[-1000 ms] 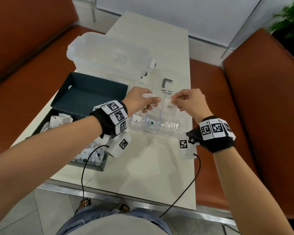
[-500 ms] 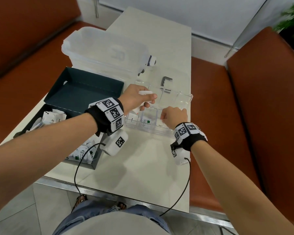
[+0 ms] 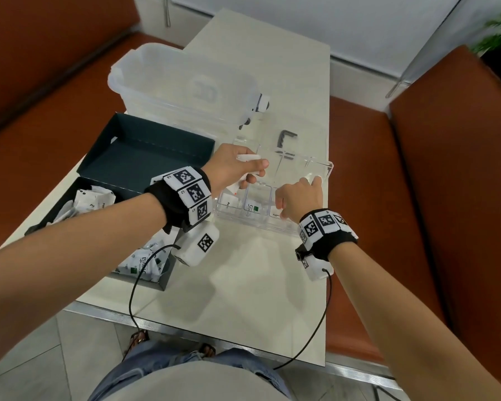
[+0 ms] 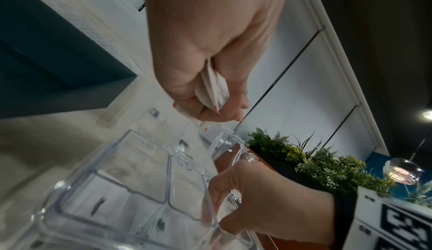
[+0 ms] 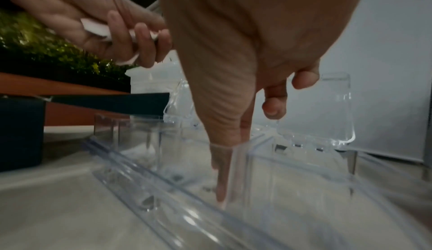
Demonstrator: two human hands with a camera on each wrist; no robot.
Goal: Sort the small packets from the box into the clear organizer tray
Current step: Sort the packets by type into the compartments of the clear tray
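Clearly our left hand [image 3: 237, 169] grips light, limp packets [image 4: 211, 87], best pinched by edges; right hand [image 3: 298, 198], at three o'clock, fingers extended, presses one into the organizer tray [image 3: 326, 169].

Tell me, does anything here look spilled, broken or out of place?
Nothing stands out. The organizer tray sits flat on the table, packets stand in its near compartments, and the rest stay in the dark box. The left hand holds packets; nothing has spilled.

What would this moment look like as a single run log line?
left hand: grips white paper packets | right hand: fingers down in clear plastic organizer tray compartment | dark cardboard box: packets remain
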